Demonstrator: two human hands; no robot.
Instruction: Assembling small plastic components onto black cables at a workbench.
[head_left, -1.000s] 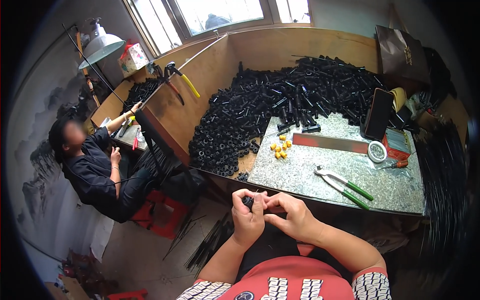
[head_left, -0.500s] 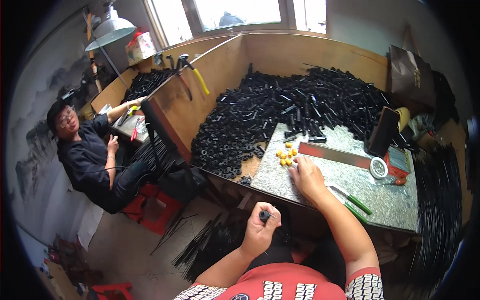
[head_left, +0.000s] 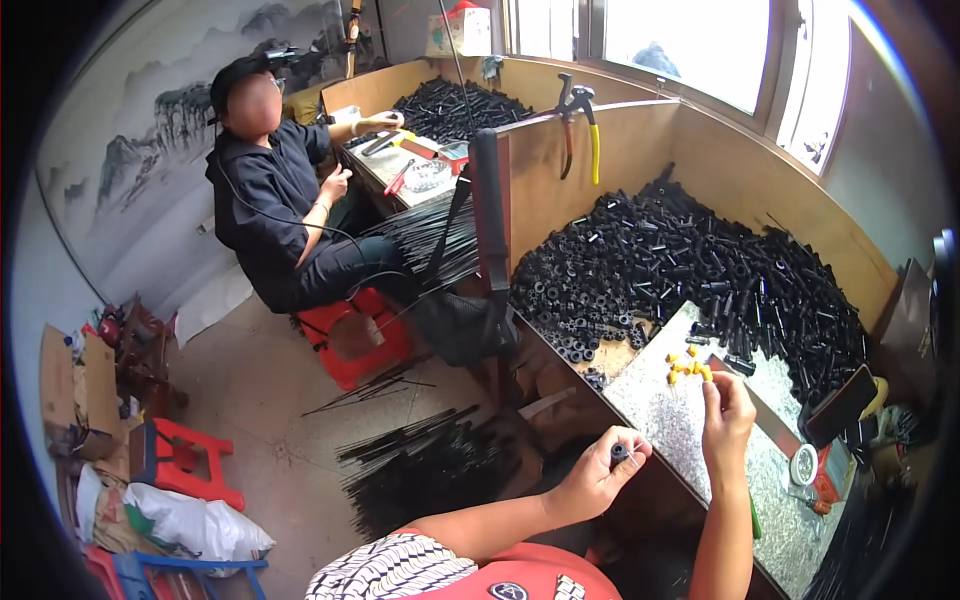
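- Black, short cylindrical piece [head_left: 619, 454] held in the person's left hand [head_left: 605, 468], fingers curled closely round it, one round end facing up.
- Right hand [head_left: 730, 425], further forward and to the right, has its thumb and forefinger nearly together at a small yellow piece [head_left: 707, 375]; whether they have gripped it, I cannot tell.
- Small yellow pieces [head_left: 686, 362] lie in a loose cluster just beyond and left of the right fingertips.
- Grey speckled tabletop [head_left: 650, 395] lies under the right hand. Its dark front edge runs slantwise just beyond the left hand, which hangs on the person's side of it; the right forearm crosses it.
- Speckled surface shows between the yellow cluster and the front edge, giving the right hand room there.
- Flat metal strip [head_left: 777, 428] lies just right of the right hand, narrowing the room on that side.
- Pale tiled floor [head_left: 270, 390] spreads left of the left forearm; a bundle of thin black rods [head_left: 425, 485] lies on it, nearer that arm.
- Plywood-walled bin [head_left: 780, 160], beyond both hands, holds a heaped pile of black tubular parts [head_left: 690, 250].
- White round dish [head_left: 803, 465] sits right of the right hand; its contents are too small to tell.
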